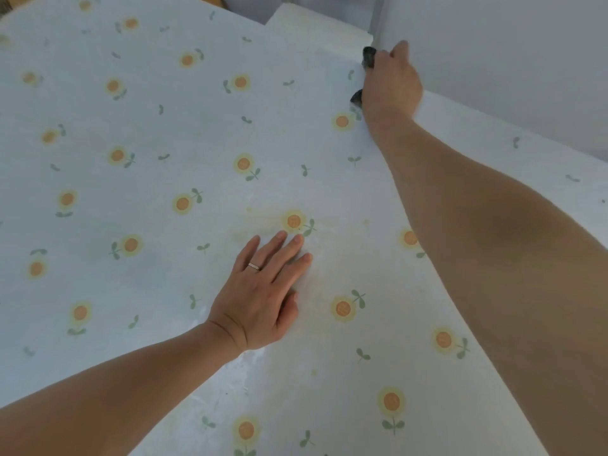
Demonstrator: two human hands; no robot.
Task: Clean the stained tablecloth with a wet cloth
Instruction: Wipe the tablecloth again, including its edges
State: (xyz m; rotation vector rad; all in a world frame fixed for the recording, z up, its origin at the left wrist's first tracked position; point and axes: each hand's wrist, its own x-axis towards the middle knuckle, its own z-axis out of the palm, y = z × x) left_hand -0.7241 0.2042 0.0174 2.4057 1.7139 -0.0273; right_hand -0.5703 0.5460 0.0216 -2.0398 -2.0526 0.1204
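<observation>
A pale blue tablecloth (148, 225) printed with orange sunflowers covers the whole table. Faint yellowish stains (260, 225) show near the middle, and a whitish wet patch lies toward the near edge. My left hand (260, 301) lies flat on the tablecloth with straight fingers, just below the stains; it wears a ring. My right hand (391, 83) is stretched to the far right edge of the table and grips a dark grey cloth (368, 57), most of which is hidden under the hand.
A white wall (510, 60) stands along the table's right side. A grey vertical post (376, 14) rises just behind my right hand. A white ledge (312, 24) lies beyond the table's far edge.
</observation>
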